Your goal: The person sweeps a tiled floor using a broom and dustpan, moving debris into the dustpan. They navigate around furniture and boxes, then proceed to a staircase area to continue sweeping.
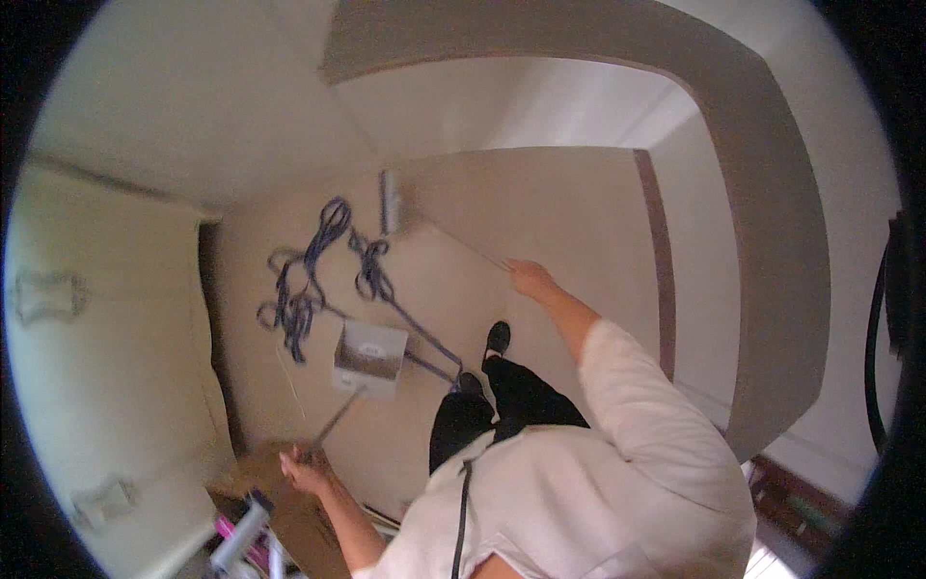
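My right hand (532,279) grips the thin handle of a broom (391,202), held out ahead of me. Its narrow head is low over the beige floor, and blur hides whether it touches. In my left hand (304,470) is the grey handle of a long-handled dustpan (370,354). The light grey pan lies near the floor, left of my feet. Between the pan and the broom head, loops of dark blue cord (293,304) lie tangled. A second bunch of the cord (372,268) has strands that run back to my left shoe (470,383).
A cardboard box (304,528) with assorted items stands at lower left, beside a grey tube-like object (242,535). A pale panel (130,347) rises along the left. To the right, a wide grey-brown band (781,239) curves around the floor area, outside a reddish-brown strip (658,268).
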The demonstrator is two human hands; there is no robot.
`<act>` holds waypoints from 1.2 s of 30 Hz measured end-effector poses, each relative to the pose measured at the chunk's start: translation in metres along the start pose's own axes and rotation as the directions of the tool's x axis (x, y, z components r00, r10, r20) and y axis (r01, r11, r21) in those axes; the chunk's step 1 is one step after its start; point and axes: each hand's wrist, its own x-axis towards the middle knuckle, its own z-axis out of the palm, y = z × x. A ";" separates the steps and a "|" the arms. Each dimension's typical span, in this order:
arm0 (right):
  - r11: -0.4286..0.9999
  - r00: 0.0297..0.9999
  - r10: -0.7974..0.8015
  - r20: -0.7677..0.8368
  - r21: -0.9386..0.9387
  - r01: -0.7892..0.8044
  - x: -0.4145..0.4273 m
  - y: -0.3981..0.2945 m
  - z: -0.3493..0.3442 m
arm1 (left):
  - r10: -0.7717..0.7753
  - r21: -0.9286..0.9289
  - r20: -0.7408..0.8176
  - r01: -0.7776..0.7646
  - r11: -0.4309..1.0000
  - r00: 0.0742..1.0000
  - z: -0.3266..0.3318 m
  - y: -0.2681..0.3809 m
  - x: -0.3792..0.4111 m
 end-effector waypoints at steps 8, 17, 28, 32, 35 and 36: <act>0.908 0.917 0.400 -0.009 -0.130 -0.398 0.006 0.033 -0.036 | -0.005 0.232 0.196 -0.041 0.972 0.981 0.021 0.034 0.015; 0.664 0.676 0.736 -0.044 0.243 -0.707 -0.142 0.150 0.026 | -0.020 0.120 0.541 -0.054 0.991 0.841 0.192 -0.003 0.004; 0.650 0.571 0.739 -0.356 0.600 -0.466 -0.073 0.228 0.019 | -0.037 0.152 0.701 -0.099 0.983 0.712 0.257 0.000 -0.071; 0.627 0.614 0.760 -0.213 0.492 -0.604 -0.060 0.261 0.003 | -0.039 0.217 0.704 -0.162 0.963 0.710 0.276 0.001 -0.089; 0.619 0.607 0.778 -0.165 0.374 -0.691 -0.138 0.274 0.038 | -0.057 0.212 0.736 -0.150 0.966 0.674 0.294 -0.005 -0.099; 0.690 0.653 0.722 -0.228 0.300 -0.659 -0.179 0.270 0.065 | -0.043 0.190 0.752 -0.153 0.970 0.658 0.297 -0.008 -0.096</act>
